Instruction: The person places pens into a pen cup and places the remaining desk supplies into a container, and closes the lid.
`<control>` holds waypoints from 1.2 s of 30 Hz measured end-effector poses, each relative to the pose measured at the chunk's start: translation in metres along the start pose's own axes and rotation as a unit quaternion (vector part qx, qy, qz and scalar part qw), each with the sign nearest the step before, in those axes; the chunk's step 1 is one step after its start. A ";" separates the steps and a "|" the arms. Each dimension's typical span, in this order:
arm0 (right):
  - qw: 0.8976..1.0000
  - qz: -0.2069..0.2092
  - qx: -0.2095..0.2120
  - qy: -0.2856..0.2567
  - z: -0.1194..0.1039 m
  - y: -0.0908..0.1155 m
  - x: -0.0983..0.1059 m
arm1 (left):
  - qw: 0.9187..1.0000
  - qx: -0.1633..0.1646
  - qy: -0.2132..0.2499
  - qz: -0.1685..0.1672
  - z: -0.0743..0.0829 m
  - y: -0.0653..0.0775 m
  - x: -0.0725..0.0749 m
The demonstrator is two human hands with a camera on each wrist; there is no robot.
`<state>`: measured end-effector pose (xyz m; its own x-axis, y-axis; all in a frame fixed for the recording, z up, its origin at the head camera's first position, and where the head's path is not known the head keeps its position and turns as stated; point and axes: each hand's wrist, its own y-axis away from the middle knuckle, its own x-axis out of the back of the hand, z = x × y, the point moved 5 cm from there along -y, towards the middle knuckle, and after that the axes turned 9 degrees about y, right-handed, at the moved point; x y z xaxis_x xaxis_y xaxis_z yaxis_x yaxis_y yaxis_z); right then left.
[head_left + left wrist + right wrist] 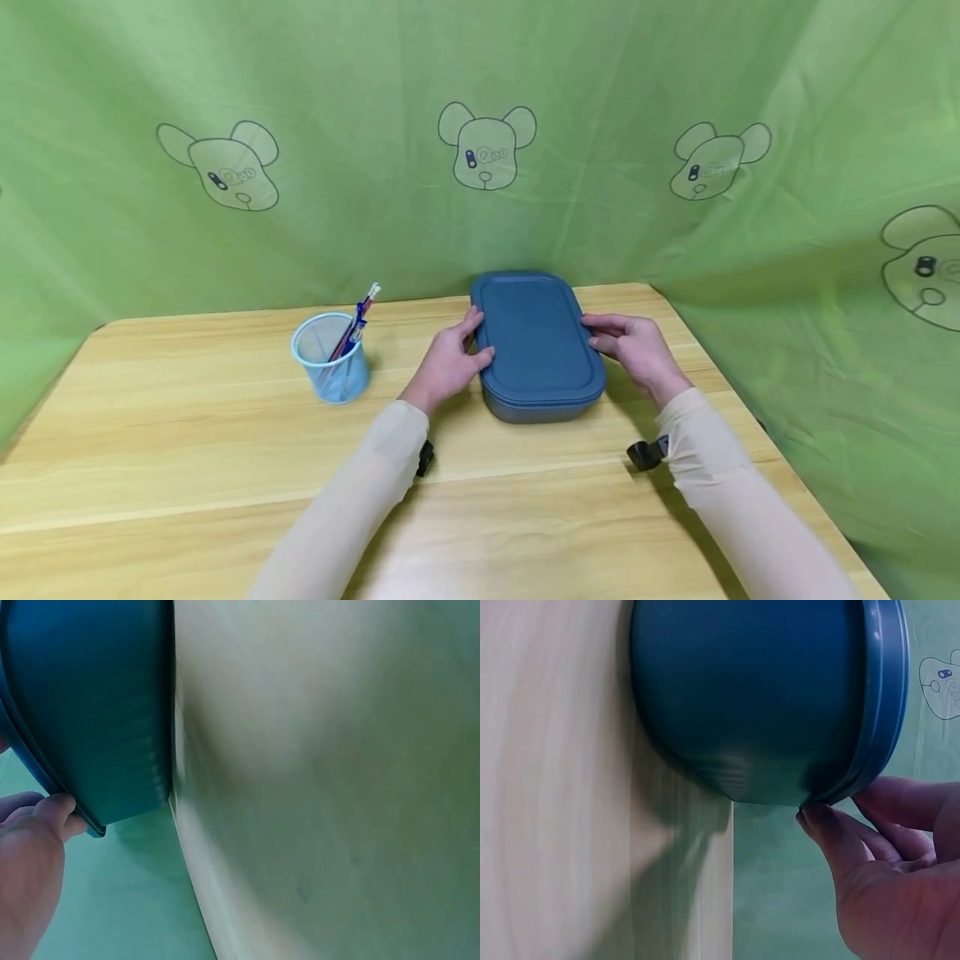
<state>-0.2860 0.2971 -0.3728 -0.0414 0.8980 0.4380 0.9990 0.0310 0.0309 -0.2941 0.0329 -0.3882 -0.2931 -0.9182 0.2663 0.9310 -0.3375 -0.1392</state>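
A dark blue lidded box (538,413), rectangular with rounded corners, stands on the table towards its back edge. Its lid (534,333) lies flat on top. My left hand (448,354) grips the lid's rim on the left side, with the thumb at the top edge. On the opposite side my right hand (633,346) pinches the same rim. In the right wrist view, fingertips (815,817) sit against the underside of the lid's lip. The left wrist view has the left fingers (61,810) at the rim too. Whatever the box contains is hidden.
Left of the box stands a light blue mesh pen holder (341,383) with several pens (352,333) leaning to the right. The wooden table (187,450) ends at a green curtain (360,208) behind and on the right. Each wrist carries a black camera (647,454).
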 end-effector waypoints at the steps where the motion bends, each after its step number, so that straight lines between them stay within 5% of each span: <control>1: 1.000 -0.001 -0.001 0.004 0.000 0.001 0.000 | 1.000 0.002 -0.002 -0.002 0.000 0.000 0.000; 15: 1.000 -0.013 0.009 0.010 0.001 0.002 0.002 | 0.999 0.041 0.006 0.015 -0.001 0.001 0.003; 28: 1.000 -0.015 -0.003 -0.006 0.006 0.005 0.003 | 0.999 0.034 -0.028 -0.003 -0.003 0.001 0.002; 33: 0.999 -0.023 0.009 0.044 0.001 0.007 0.001 | 0.995 0.036 -0.087 -0.018 0.001 0.010 0.008; 36: 0.993 -0.016 0.025 0.118 -0.007 0.012 0.001 | 0.986 0.045 -0.158 -0.035 0.012 0.023 0.015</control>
